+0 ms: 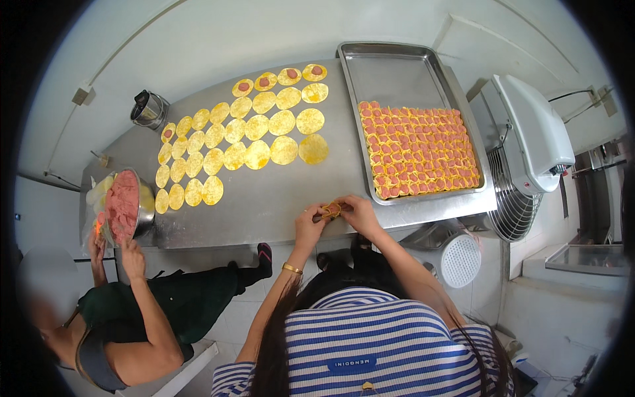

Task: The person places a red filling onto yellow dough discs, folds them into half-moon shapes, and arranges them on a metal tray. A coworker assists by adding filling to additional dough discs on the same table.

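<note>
Between my two hands, over the table's front edge, is a small dumpling (332,210) with a yellow wrapper gathered around pink filling. My left hand (311,221) pinches it from the left and my right hand (357,213) from the right. Beyond and to the left lie rows of round yellow wrappers (257,155). A few in the far row carry a lump of pink filling (290,73). To the right, a large metal tray (403,76) holds packed rows of open-topped filled dumplings (423,151) in its near part; its far part is bare metal.
A co-worker (139,311) at the left has both hands by a metal bowl (147,202) of pink filling. A metal container (151,111) stands near the back left. Right of the steel table (264,198) are a white mixer (529,126) with a wire guard and a metal pot (456,258).
</note>
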`<state>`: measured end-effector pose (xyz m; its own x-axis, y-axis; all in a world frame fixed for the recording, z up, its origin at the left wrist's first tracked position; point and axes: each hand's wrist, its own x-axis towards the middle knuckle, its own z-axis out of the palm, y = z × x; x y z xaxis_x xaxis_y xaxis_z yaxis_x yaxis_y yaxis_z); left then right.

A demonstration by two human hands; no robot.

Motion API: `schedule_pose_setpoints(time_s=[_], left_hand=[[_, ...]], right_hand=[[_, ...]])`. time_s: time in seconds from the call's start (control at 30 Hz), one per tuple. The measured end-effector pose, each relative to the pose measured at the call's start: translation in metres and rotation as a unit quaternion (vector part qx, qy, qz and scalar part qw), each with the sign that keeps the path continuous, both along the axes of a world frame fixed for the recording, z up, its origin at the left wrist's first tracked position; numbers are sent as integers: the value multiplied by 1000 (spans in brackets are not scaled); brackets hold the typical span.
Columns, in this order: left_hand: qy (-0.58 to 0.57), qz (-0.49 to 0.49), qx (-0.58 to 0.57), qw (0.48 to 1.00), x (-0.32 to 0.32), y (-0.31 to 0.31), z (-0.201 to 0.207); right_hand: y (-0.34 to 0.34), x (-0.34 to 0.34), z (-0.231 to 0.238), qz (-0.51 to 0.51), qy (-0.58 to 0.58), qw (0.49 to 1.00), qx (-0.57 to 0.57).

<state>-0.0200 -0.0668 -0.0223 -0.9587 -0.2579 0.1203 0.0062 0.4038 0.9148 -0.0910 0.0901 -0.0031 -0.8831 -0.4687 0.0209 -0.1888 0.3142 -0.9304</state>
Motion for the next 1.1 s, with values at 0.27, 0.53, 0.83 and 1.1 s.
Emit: schedule_pose_setpoints(time_s=[0.27, 0.53, 0.83, 1.1], left_hand=[[-98, -14, 43, 994, -9, 9, 12], [-119, -73, -6, 990, -20, 11, 14], [-123, -133, -23, 983, -27, -1, 23], [-162, -126, -137, 969, -32, 4, 32]], right_hand=[[4, -11, -5, -1, 17, 999, 29], [7, -2, -8, -20, 65, 996, 63], [8, -3, -2, -28, 105, 991, 81], [9, -13, 3, 38, 103, 992, 67]])
